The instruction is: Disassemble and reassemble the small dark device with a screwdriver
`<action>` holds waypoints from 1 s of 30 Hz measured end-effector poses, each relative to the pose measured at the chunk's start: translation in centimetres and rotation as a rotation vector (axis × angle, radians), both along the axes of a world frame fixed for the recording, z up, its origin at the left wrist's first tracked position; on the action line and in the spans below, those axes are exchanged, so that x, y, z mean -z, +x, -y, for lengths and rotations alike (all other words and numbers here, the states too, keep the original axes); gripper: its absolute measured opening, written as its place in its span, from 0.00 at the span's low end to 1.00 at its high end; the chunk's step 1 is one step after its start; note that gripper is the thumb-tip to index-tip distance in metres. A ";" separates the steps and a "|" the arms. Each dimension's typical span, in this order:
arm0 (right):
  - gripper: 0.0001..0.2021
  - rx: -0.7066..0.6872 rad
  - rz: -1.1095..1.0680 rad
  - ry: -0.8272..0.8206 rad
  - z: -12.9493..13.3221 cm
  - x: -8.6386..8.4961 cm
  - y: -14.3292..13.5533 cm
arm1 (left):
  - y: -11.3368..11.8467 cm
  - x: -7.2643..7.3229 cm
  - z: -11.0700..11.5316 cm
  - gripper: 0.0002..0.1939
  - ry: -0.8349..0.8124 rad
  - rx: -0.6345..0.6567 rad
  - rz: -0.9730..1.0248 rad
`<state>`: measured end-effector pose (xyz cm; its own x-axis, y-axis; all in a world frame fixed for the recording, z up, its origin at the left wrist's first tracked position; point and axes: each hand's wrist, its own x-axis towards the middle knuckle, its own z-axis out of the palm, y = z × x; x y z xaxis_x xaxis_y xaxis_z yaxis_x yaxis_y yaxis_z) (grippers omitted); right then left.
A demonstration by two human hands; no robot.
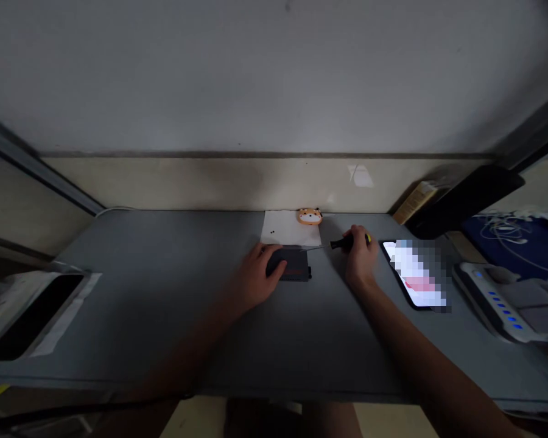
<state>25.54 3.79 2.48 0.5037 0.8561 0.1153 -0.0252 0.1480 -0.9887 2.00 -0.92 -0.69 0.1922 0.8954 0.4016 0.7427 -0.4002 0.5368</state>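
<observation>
A flat dark rectangular case [296,264] lies on the grey table [164,304], with a small black knob-like part at its right edge. My left hand [260,277] grips its left end, thumb on top and fingers along the far side. Held in my right hand [360,255] is a screwdriver [340,243] with a black and yellow handle. Its thin shaft points left, and the tip is at the case's far edge; whether it touches I cannot tell. Just behind the case is a white paper [283,228] with tiny dark bits [272,232], perhaps screws, on it.
An orange animal-face case [310,216] sits at the paper's far right corner. To the right are a lit phone [413,280], a white device with blue lights [497,301] and a dark upright object [470,198]. A black-screened phone [34,316] rests at the left.
</observation>
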 end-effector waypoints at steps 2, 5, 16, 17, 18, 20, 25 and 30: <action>0.22 -0.002 0.018 0.015 0.0 -0.1 0.1 | -0.4 0.2 0.3 0.18 -0.078 0.037 0.048; 0.23 -0.025 0.091 0.055 0.4 -0.4 0.0 | -1.8 -0.3 -0.4 0.21 -0.229 0.108 0.117; 0.22 -0.337 0.322 0.177 2.5 -0.2 -2.4 | -2.2 -0.3 -1.5 0.12 -0.311 -0.010 0.306; 0.22 -0.348 0.329 0.178 2.5 -0.1 -2.4 | -2.3 -0.2 -1.4 0.13 -0.295 -0.002 0.308; 0.22 -0.352 0.331 0.178 2.6 -0.1 -2.4 | -2.4 -0.2 -1.2 0.14 -0.275 0.009 0.303; 0.23 -0.340 0.322 0.179 2.5 0.0 -2.3 | -2.5 -0.2 -0.9 0.15 -0.238 0.033 0.285; 0.24 -0.328 0.304 0.186 2.6 -0.2 -2.4 | -2.5 -0.4 -0.6 0.15 -0.198 0.056 0.267; 0.23 -0.359 0.280 0.173 2.8 -0.5 -2.1 | -2.5 -0.3 -0.6 0.13 -0.213 0.023 0.250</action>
